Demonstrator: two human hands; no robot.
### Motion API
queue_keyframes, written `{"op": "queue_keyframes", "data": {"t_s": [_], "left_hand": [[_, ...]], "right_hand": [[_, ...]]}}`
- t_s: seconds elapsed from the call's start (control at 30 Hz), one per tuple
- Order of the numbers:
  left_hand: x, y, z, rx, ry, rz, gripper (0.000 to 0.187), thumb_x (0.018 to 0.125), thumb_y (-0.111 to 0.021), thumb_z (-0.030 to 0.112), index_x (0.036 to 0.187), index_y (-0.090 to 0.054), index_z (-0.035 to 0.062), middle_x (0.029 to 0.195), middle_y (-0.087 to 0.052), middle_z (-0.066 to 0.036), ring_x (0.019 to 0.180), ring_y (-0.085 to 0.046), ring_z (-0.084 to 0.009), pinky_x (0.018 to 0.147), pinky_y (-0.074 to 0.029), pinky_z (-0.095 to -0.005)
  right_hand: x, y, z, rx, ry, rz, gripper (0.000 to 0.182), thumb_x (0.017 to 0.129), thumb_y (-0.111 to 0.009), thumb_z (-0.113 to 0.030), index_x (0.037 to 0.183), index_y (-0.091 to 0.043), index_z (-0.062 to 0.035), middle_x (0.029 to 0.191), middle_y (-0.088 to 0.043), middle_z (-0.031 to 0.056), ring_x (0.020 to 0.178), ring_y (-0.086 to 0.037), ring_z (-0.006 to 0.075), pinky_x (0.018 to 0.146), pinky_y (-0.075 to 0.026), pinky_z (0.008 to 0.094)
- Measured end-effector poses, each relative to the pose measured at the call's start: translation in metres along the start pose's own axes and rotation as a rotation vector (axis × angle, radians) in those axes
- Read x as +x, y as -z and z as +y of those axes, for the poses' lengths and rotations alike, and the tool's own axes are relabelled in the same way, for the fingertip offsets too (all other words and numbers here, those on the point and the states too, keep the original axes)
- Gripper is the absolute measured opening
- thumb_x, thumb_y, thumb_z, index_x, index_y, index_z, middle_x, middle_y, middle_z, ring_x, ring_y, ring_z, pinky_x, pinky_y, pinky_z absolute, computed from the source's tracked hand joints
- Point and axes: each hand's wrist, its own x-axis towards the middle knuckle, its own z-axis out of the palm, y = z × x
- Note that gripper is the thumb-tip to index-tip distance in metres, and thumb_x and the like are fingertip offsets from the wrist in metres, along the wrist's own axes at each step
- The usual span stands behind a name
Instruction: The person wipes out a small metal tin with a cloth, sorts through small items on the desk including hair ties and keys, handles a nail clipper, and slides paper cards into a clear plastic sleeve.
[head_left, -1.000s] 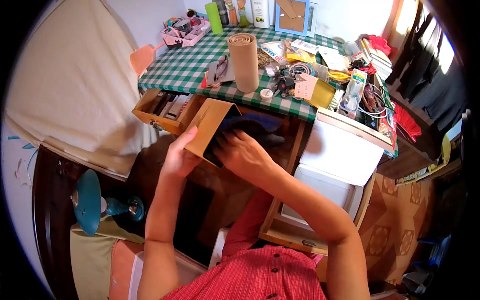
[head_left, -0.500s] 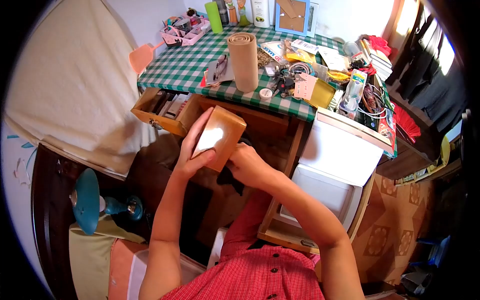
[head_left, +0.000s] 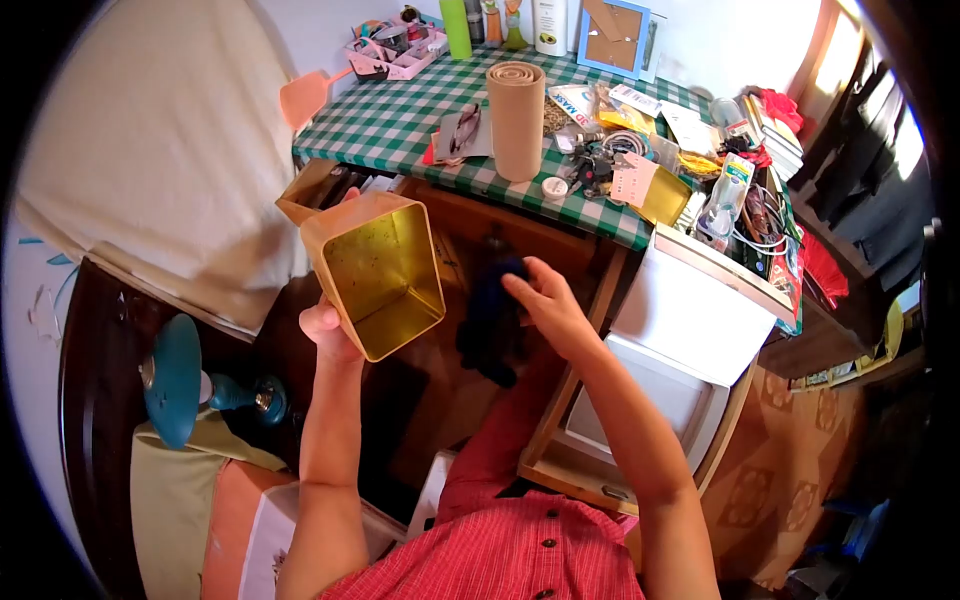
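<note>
My left hand (head_left: 338, 330) grips a rectangular tin (head_left: 405, 255) from its left side, fingers wrapped round the outside. The tin is tilted with its open mouth toward me, and its shiny gold inside holds only small dark specks. To the right of it, my right hand (head_left: 552, 308) pinches a dark blue and black cloth (head_left: 490, 330) between thumb and fingers. The cloth hangs bunched above my lap, apart from the tin. Its exact kind is too dark to make out.
A checked table (head_left: 390, 130) carries a brown paper roll (head_left: 517, 125), tangled cables (head_left: 605, 160) and a shallow gold tin piece (head_left: 665, 195). An open drawer (head_left: 310, 190) is at left. At right, a white box (head_left: 650, 390) sits in another drawer. A teal lamp (head_left: 172, 380) lies left.
The tin has turned so its open mouth faces me, and it has moved left. My right hand has drawn away to the right with the dark cloth, which now hangs in fuller view.
</note>
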Motion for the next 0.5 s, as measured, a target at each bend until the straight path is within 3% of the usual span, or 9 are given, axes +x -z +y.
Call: {"op": "queue_keyframes", "data": {"t_s": [0.07, 0.13, 0.2, 0.27, 0.3, 0.4, 0.43, 0.47, 0.5], "left_hand": [[0.002, 0.007, -0.002, -0.019, -0.011, -0.007, 0.107, 0.061, -0.072, 0.035, 0.149, -0.017, 0.0114, 0.145, -0.031, -0.021, 0.123, -0.046, -0.0344, 0.101, -0.043, -0.0445], [0.003, 0.014, -0.005, -0.066, 0.031, 0.014, 0.105, 0.062, -0.072, 0.038, 0.148, -0.017, 0.0113, 0.144, -0.030, -0.027, 0.119, -0.049, -0.0396, 0.094, -0.048, -0.0477], [0.002, 0.021, -0.013, -0.111, 0.003, 0.044, 0.099, 0.070, -0.070, 0.044, 0.148, -0.019, 0.0092, 0.142, -0.031, -0.029, 0.115, -0.051, -0.0418, 0.088, -0.051, -0.0488], [0.001, 0.025, -0.015, -0.192, 0.022, 0.140, 0.093, 0.079, -0.062, 0.054, 0.147, -0.020, 0.0074, 0.142, -0.031, -0.030, 0.116, -0.051, -0.0397, 0.087, -0.052, -0.0479], [-0.003, 0.026, -0.016, -0.144, 0.038, 0.120, 0.087, 0.087, -0.048, 0.061, 0.147, -0.020, 0.0059, 0.143, -0.031, -0.028, 0.118, -0.050, -0.0387, 0.094, -0.047, -0.0489], [-0.004, 0.019, -0.018, -0.098, 0.070, 0.251, 0.084, 0.090, -0.039, 0.064, 0.147, -0.022, 0.0056, 0.144, -0.031, -0.026, 0.121, -0.048, -0.0368, 0.102, -0.040, -0.0487], [-0.005, 0.023, -0.018, -0.198, 0.071, 0.098, 0.068, 0.097, -0.027, 0.056, 0.143, -0.032, 0.0056, 0.141, -0.043, -0.015, 0.126, -0.045, -0.0337, 0.104, -0.038, -0.0494], [-0.006, 0.027, -0.022, -0.200, 0.070, 0.097, 0.068, 0.097, -0.027, 0.056, 0.143, -0.032, 0.0056, 0.141, -0.043, -0.015, 0.126, -0.045, -0.0337, 0.104, -0.038, -0.0494], [-0.007, 0.033, -0.028, -0.301, 0.087, 0.031, 0.067, 0.097, -0.028, 0.054, 0.143, -0.032, 0.0057, 0.140, -0.043, -0.015, 0.126, -0.046, -0.0327, 0.104, -0.038, -0.0485]], "right_hand": [[0.000, 0.001, -0.003, -0.046, -0.023, 0.114, 0.034, 0.093, -0.060, -0.025, 0.109, -0.053, 0.0036, 0.091, -0.059, 0.0043, 0.082, -0.054, 0.0098, 0.073, -0.046, 0.0256], [-0.009, -0.003, -0.018, 0.063, -0.007, 0.070, 0.033, 0.094, -0.057, -0.024, 0.112, -0.052, 0.0041, 0.095, -0.059, 0.0031, 0.087, -0.053, 0.0079, 0.075, -0.045, 0.0240], [-0.014, -0.008, -0.026, 0.384, 0.057, 0.038, 0.029, 0.095, -0.055, -0.019, 0.115, -0.053, 0.0023, 0.097, -0.059, 0.0017, 0.087, -0.053, 0.0073, 0.075, -0.045, 0.0243], [-0.020, -0.009, -0.040, 0.423, 0.110, 0.020, 0.028, 0.095, -0.054, -0.018, 0.115, -0.053, 0.0013, 0.096, -0.059, 0.0006, 0.086, -0.052, 0.0069, 0.075, -0.045, 0.0240], [-0.023, -0.011, -0.048, 0.464, 0.165, 0.008, 0.026, 0.096, -0.054, -0.017, 0.115, -0.054, 0.0003, 0.095, -0.059, -0.0006, 0.085, -0.052, 0.0065, 0.075, -0.045, 0.0237], [-0.037, -0.020, -0.074, 0.479, 0.263, -0.001, 0.021, 0.096, -0.054, -0.016, 0.109, -0.056, 0.0003, 0.095, -0.059, -0.0011, 0.085, -0.053, 0.0055, 0.076, -0.046, 0.0240], [-0.040, -0.022, -0.077, 0.356, 0.319, -0.005, 0.022, 0.096, -0.054, -0.016, 0.109, -0.057, 0.0012, 0.096, -0.060, -0.0005, 0.086, -0.054, 0.0067, 0.077, -0.046, 0.0246], [-0.046, -0.024, -0.078, 0.232, 0.374, -0.009, 0.023, 0.096, -0.054, -0.016, 0.109, -0.057, 0.0022, 0.098, -0.061, 0.0001, 0.087, -0.055, 0.0078, 0.078, -0.046, 0.0252], [-0.052, -0.031, -0.079, 0.041, 0.393, 0.017, 0.025, 0.096, -0.053, -0.014, 0.112, -0.057, 0.0039, 0.101, -0.064, 0.0079, 0.091, -0.060, 0.0153, 0.080, -0.047, 0.0285]]}}
